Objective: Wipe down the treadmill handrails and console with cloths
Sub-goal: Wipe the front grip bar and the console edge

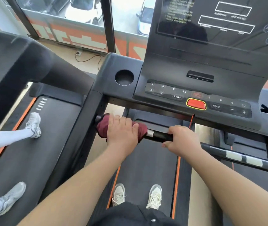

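- Scene was bright; daylight entered through the windows (87,12) ahead.
- Console screen (211,18) showed glare and a dim reflection.
- Wide-angle lens bowed straight lines toward frame edges.
- Printed screen text was soft, mostly illegible.

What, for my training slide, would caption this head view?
Left hand wraps a maroon cloth around the treadmill handrail; right hand grips the handrail beside it.
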The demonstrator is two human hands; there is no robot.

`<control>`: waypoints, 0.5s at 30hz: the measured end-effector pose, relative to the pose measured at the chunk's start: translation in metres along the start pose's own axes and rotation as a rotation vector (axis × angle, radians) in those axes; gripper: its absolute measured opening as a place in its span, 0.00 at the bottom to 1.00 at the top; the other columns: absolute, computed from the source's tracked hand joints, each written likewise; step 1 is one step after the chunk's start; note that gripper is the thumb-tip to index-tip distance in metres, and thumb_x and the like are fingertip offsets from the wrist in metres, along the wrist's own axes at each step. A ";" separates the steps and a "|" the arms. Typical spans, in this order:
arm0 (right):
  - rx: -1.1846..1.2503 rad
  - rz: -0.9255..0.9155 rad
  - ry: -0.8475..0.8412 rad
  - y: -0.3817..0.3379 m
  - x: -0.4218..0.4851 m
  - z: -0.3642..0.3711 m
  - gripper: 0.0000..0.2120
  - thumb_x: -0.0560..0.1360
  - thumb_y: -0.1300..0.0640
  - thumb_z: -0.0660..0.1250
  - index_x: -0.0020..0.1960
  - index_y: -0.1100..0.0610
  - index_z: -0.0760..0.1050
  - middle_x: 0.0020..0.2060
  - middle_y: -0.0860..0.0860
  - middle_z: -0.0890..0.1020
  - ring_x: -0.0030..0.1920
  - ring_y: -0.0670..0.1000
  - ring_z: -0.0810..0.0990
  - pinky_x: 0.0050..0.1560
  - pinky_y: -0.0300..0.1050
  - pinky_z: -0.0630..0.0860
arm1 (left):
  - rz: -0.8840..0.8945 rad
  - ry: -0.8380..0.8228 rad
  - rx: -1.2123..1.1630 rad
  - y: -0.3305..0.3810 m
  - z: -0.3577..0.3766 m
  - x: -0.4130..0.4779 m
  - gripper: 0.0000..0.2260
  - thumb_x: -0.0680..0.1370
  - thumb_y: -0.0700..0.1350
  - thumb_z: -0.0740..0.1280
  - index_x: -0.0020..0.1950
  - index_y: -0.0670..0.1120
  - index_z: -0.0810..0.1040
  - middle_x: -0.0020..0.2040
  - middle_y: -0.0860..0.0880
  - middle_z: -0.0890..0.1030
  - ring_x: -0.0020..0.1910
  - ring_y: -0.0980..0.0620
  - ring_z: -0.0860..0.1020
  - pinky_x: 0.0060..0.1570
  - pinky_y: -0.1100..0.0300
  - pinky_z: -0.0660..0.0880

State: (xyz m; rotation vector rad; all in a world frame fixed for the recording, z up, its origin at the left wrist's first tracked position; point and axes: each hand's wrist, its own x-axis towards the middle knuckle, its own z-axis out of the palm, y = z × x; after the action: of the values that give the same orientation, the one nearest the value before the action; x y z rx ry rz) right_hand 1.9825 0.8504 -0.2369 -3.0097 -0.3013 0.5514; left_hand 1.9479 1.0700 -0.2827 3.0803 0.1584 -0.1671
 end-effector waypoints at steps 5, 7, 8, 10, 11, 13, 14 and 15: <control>0.023 -0.028 0.033 0.003 -0.006 0.004 0.13 0.71 0.44 0.71 0.52 0.48 0.79 0.48 0.47 0.80 0.57 0.54 0.79 0.47 0.47 0.76 | 0.376 0.017 -0.094 0.022 0.009 -0.012 0.28 0.82 0.60 0.51 0.74 0.47 0.72 0.66 0.48 0.77 0.68 0.42 0.71 0.79 0.44 0.50; 0.107 -0.060 0.055 0.013 -0.017 0.006 0.18 0.72 0.42 0.74 0.58 0.47 0.79 0.54 0.45 0.81 0.62 0.53 0.77 0.53 0.49 0.77 | 0.319 -0.033 -0.035 -0.006 0.005 0.002 0.28 0.82 0.61 0.47 0.72 0.48 0.74 0.63 0.48 0.79 0.66 0.43 0.73 0.78 0.46 0.50; 0.173 -0.065 0.079 0.023 -0.024 0.006 0.24 0.71 0.42 0.76 0.65 0.47 0.78 0.59 0.44 0.80 0.66 0.52 0.75 0.59 0.49 0.76 | 0.250 -0.044 0.002 -0.020 0.003 0.009 0.29 0.81 0.61 0.45 0.69 0.48 0.75 0.60 0.47 0.80 0.64 0.43 0.74 0.78 0.46 0.50; 0.258 -0.057 0.144 0.046 -0.035 0.006 0.37 0.69 0.43 0.78 0.74 0.50 0.71 0.67 0.44 0.76 0.70 0.50 0.72 0.67 0.48 0.71 | 0.109 -0.042 0.061 -0.034 -0.001 0.015 0.30 0.81 0.61 0.42 0.61 0.47 0.79 0.56 0.46 0.81 0.62 0.42 0.76 0.79 0.44 0.50; 0.258 -0.057 0.178 0.059 -0.040 0.005 0.38 0.69 0.44 0.79 0.75 0.51 0.70 0.68 0.45 0.76 0.70 0.50 0.72 0.67 0.48 0.71 | 0.044 -0.038 0.085 -0.023 -0.002 0.013 0.31 0.81 0.60 0.41 0.58 0.46 0.80 0.54 0.45 0.82 0.60 0.41 0.76 0.79 0.43 0.51; 0.212 -0.111 0.259 0.072 -0.044 0.008 0.37 0.67 0.47 0.81 0.73 0.54 0.73 0.66 0.47 0.77 0.67 0.54 0.75 0.64 0.50 0.76 | 0.013 -0.030 0.041 0.015 -0.001 0.000 0.28 0.82 0.58 0.46 0.55 0.44 0.80 0.52 0.42 0.82 0.58 0.38 0.76 0.77 0.40 0.55; 0.197 -0.144 0.314 0.077 -0.045 0.010 0.36 0.66 0.49 0.82 0.71 0.55 0.75 0.64 0.48 0.78 0.65 0.55 0.76 0.61 0.52 0.78 | 0.092 -0.015 -0.012 0.038 0.002 -0.006 0.25 0.82 0.58 0.49 0.57 0.43 0.80 0.53 0.42 0.82 0.58 0.38 0.76 0.76 0.39 0.57; 0.201 -0.169 0.375 0.080 -0.044 0.011 0.35 0.65 0.50 0.82 0.69 0.55 0.76 0.62 0.49 0.78 0.64 0.56 0.77 0.58 0.52 0.80 | 0.202 0.008 -0.052 0.055 0.008 -0.012 0.24 0.81 0.58 0.52 0.60 0.43 0.80 0.55 0.43 0.82 0.58 0.39 0.76 0.76 0.40 0.58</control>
State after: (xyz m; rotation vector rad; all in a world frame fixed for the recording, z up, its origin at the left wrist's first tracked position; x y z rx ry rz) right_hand 1.9522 0.7630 -0.2402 -2.7796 -0.4369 -0.0004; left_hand 1.9406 1.0136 -0.2871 3.0202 -0.1457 -0.1392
